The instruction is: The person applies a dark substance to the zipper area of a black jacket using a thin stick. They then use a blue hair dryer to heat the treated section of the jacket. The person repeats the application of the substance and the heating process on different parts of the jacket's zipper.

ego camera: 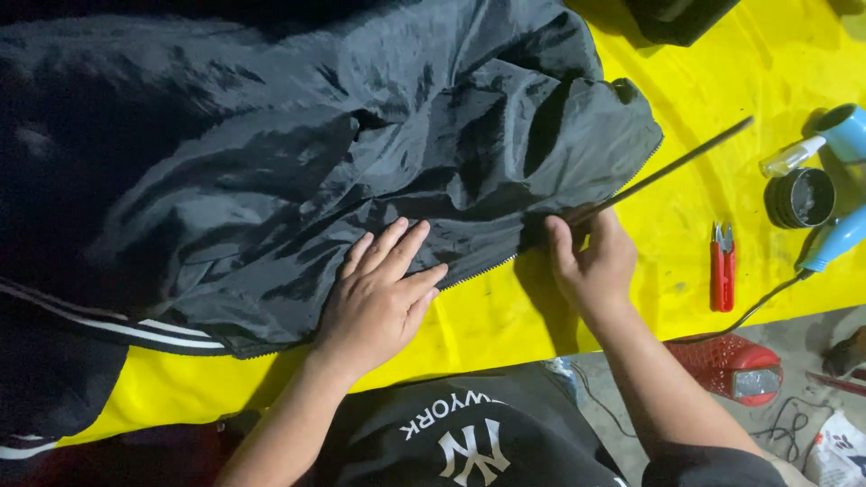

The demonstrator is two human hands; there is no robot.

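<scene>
My left hand (pixel 383 293) lies flat and open on the black jacket (pixel 361 153), fingers spread, palm pressing the crinkled fabric down near its lower hem. It grips nothing; it only rests on the cloth. My right hand (pixel 591 261) is curled at the jacket's edge, thumb and fingers pinching the fabric right where the zipper (pixel 478 273) line ends. From that pinch a long thin dark strip (pixel 672 167) runs up and to the right, taut and straight, out over the bare cloth; I cannot tell whether it is a zipper tape or a slim rod.

The jacket is heaped in front of me, covering most of the left and middle of the yellow sheet (pixel 713 81) it lies on. Its hem, with two white stripes (pixel 135 329), trails off to my left.

To the right of my right hand, well clear of it, a small pair of red thread snips (pixel 723 268) lies on the yellow. Farther right stand a round black container (pixel 799 197) and, touching its upper side, a light blue spray bottle (pixel 825 140) lying on its side. A second light blue tool (pixel 834 239) with a dark cord (pixel 767 302) sits below them at the sheet's edge. Beyond the sheet, on the grey floor, lies a red mesh object (pixel 731 361).
</scene>
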